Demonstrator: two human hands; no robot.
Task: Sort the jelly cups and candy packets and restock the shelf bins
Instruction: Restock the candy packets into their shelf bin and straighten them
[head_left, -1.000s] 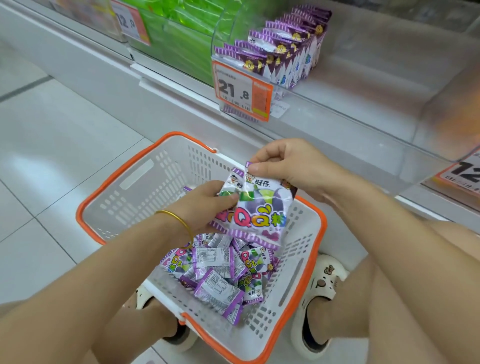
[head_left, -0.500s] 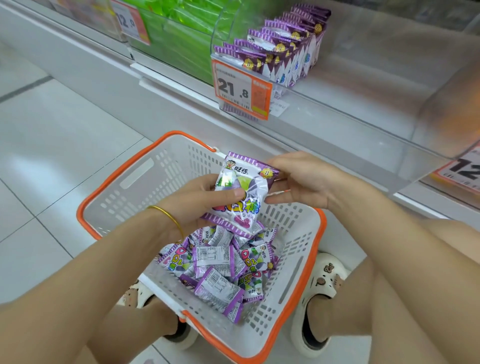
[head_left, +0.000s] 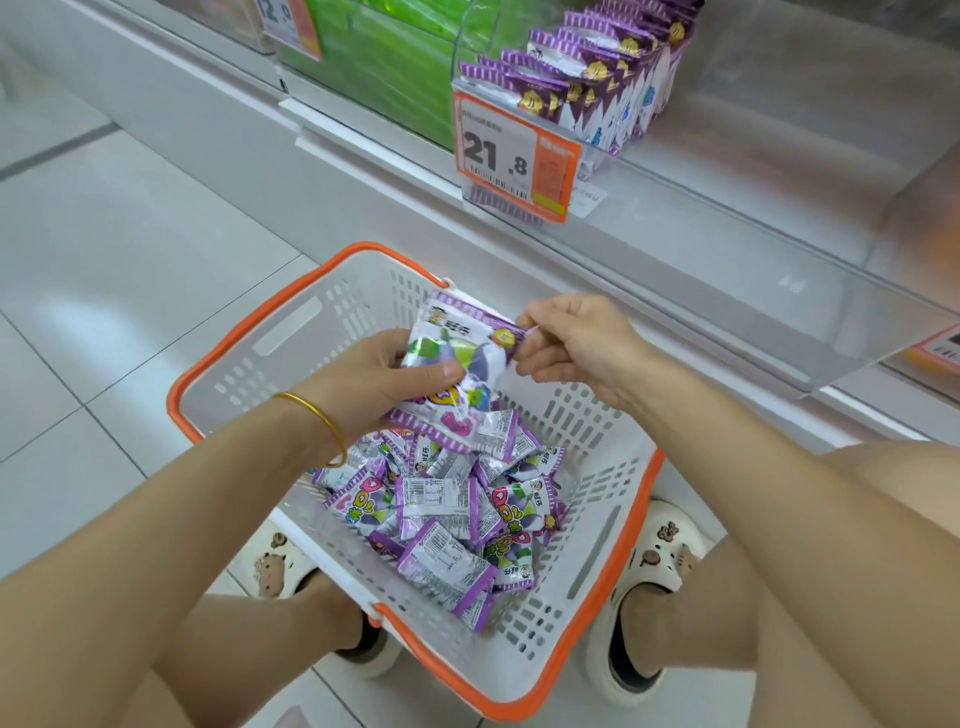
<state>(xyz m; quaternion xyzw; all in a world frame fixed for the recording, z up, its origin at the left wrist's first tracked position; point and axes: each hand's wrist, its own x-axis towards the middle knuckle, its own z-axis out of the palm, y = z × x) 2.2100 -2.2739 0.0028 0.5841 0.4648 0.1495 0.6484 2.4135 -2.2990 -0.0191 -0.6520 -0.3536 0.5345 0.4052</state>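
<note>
Tiles (head_left: 104, 249), pale and glossy, run up to a white shelf base (head_left: 218, 156); on them sits a white basket (head_left: 322, 322) with an orange rim, between two cream clogs (head_left: 654, 561). Above it a clear shelf bin (head_left: 727, 270) holds a standing row of purple packets (head_left: 597, 83) at its left end, behind an orange price tag (head_left: 514, 161) reading 21.8. Over the basket, the left hand (head_left: 363, 384) grips a small stack of candy packets (head_left: 457, 374), thumb pressed on the front; the right hand (head_left: 576, 348) pinches the stack's top right corner. More loose packets (head_left: 441, 514) lie heaped in the basket. How many packets the stack holds cannot be told. A second price tag (head_left: 940, 348) is cut off at the right edge, and the bin's right part blurs into glare.
</note>
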